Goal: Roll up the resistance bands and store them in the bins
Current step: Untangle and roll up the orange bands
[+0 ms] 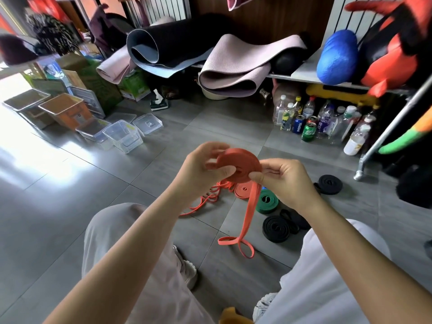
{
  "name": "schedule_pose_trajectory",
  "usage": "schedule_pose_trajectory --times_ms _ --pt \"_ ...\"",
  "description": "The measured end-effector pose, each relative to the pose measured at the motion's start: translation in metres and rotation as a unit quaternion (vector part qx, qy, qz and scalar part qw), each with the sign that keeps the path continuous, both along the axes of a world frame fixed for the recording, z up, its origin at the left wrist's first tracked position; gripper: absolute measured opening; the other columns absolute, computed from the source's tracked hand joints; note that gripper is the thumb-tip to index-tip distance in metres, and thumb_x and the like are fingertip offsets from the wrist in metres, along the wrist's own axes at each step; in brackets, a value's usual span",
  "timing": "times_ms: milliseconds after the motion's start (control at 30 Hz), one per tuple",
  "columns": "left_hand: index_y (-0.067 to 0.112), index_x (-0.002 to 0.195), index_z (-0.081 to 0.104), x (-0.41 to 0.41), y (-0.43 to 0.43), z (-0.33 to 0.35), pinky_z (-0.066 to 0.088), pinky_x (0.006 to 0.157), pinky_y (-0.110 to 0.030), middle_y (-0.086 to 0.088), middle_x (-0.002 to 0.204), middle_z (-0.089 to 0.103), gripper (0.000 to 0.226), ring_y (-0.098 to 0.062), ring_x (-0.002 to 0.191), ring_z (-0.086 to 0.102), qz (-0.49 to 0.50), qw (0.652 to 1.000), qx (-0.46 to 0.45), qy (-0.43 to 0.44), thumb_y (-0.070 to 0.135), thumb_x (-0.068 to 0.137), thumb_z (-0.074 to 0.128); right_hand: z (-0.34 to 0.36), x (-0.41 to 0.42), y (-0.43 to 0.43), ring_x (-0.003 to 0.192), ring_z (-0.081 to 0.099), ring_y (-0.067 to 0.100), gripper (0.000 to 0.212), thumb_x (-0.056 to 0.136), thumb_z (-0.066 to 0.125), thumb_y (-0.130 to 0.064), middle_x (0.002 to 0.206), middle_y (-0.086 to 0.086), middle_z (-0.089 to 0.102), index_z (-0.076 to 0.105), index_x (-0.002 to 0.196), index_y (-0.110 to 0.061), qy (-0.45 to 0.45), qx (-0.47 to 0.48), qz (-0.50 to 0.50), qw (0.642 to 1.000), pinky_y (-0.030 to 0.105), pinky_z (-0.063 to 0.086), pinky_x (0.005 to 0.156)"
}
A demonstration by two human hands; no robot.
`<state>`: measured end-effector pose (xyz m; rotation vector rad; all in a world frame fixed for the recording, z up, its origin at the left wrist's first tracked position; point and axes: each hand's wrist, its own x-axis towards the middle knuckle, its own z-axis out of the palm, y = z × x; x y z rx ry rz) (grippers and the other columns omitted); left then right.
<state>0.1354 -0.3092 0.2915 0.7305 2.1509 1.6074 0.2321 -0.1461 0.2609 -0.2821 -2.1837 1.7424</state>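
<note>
The orange band point(238, 166) was a thick coil, tail dangling; left hand point(205, 167) and right hand point(282, 181) both pinched it

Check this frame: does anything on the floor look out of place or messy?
The thin orange band lies in a loose tangle on the floor, unlike the coiled green band and black band nearby. Nothing looks spilled or damaged.

Fitness-equipment storage room. Evidence: rolled yoga mats point(245, 57) and a blue ball point(336, 57) on a shelf point(301, 66) beyond the right hand point(287, 181); resistance bands point(266, 201) on the tiled floor point(70, 206) below it; clear bins point(124, 136) beyond the left hand point(205, 167).
</note>
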Motion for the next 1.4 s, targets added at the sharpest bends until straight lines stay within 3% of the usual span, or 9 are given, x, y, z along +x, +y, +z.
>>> schedule_pose_trajectory --times_ms 200,500,767,833,900,1033,1133,1300,1400 --pt "0.028 0.116 0.062 -0.006 0.007 0.021 0.048 0.083 -0.032 0.008 0.105 0.067 0.037 -0.017 0.094 0.061 -0.113 0.884 -0.290 0.349 0.021 0.080 0.069 0.007 -0.003 -0.001 0.071 0.069 0.003 0.022 0.075 0.077 -0.013 0.076 -0.011 0.074 0.074 0.086 -0.032 -0.050 0.158 0.004 0.986 0.031 0.056 0.077" --pt "0.024 0.080 0.069 -0.012 0.005 0.015 0.053 0.066 -0.021 0.013 0.067 0.068 0.029 -0.006 0.064 0.064 -0.010 0.997 -0.034 0.075 -0.004 0.074 0.073 0.005 0.003 -0.001 0.064 0.067 0.001 0.031 0.071 0.073 0.005 0.080 0.000 0.073 0.070 0.089 -0.021 0.021 -0.071 -0.007 0.997 0.013 0.052 0.064" --pt "0.013 0.093 0.067 0.009 0.010 -0.008 0.059 0.066 -0.028 -0.004 0.083 0.072 0.025 -0.017 0.073 0.069 0.017 0.961 0.187 -0.205 0.014 0.068 0.070 0.004 0.000 -0.005 0.067 0.070 0.003 0.031 0.073 0.068 0.010 0.084 -0.012 0.070 0.068 0.089 -0.016 0.066 -0.169 -0.027 0.983 0.013 0.052 0.061" --pt "0.018 0.093 0.064 0.010 0.010 -0.009 0.059 0.069 -0.028 -0.006 0.089 0.069 0.024 -0.018 0.077 0.069 0.015 0.978 0.138 -0.154 0.006 0.074 0.071 0.001 0.001 -0.003 0.066 0.070 0.005 0.030 0.073 0.068 0.010 0.082 -0.011 0.071 0.069 0.087 -0.016 0.054 -0.152 -0.018 0.987 0.014 0.053 0.061" --pt "0.032 0.106 0.058 0.005 0.005 -0.007 0.056 0.074 -0.026 0.004 0.099 0.063 0.041 -0.014 0.088 0.065 -0.005 0.998 0.021 0.061 0.004 0.079 0.072 -0.002 0.002 0.000 0.065 0.070 0.007 0.028 0.073 0.070 0.008 0.080 -0.008 0.072 0.071 0.088 -0.017 0.021 -0.098 -0.003 0.995 0.020 0.056 0.062" --pt "0.038 0.135 0.045 -0.003 0.000 0.008 0.049 0.079 -0.028 0.011 0.116 0.053 0.060 -0.009 0.093 0.055 -0.125 0.888 -0.154 0.414 0.014 0.083 0.065 -0.004 -0.002 0.003 0.072 0.072 0.016 0.028 0.072 0.076 0.000 0.078 -0.002 0.075 0.073 0.084 -0.025 -0.040 -0.012 0.017 0.999 0.033 0.059 0.072" --pt "0.031 0.128 0.056 -0.006 0.003 0.016 0.049 0.079 -0.033 0.005 0.106 0.061 0.046 -0.020 0.092 0.060 -0.166 0.864 -0.203 0.430 0.010 0.088 0.058 -0.001 -0.004 0.004 0.071 0.072 0.016 0.027 0.073 0.076 -0.001 0.076 -0.002 0.075 0.074 0.084 -0.025 -0.030 -0.001 0.021 0.999 0.028 0.059 0.068" --pt "0.029 0.117 0.063 -0.013 0.002 0.012 0.043 0.084 -0.015 0.017 0.087 0.059 0.044 -0.013 0.085 0.059 -0.096 0.942 -0.092 0.307 0.002 0.083 0.065 0.004 0.000 0.005 0.063 0.069 0.007 0.029 0.071 0.074 0.005 0.070 -0.009 0.073 0.071 0.086 -0.020 0.002 -0.068 0.022 0.997 0.016 0.054 0.059" --pt "0.038 0.109 0.059 -0.009 0.003 0.006 0.053 0.085 -0.028 0.010 0.095 0.066 0.052 -0.016 0.087 0.065 -0.042 0.979 0.026 0.198 -0.006 0.081 0.065 0.001 0.002 0.004 0.062 0.068 0.006 0.028 0.072 0.072 0.006 0.078 0.001 0.074 0.070 0.086 -0.019 0.018 -0.102 0.006 0.995 0.016 0.054 0.059"
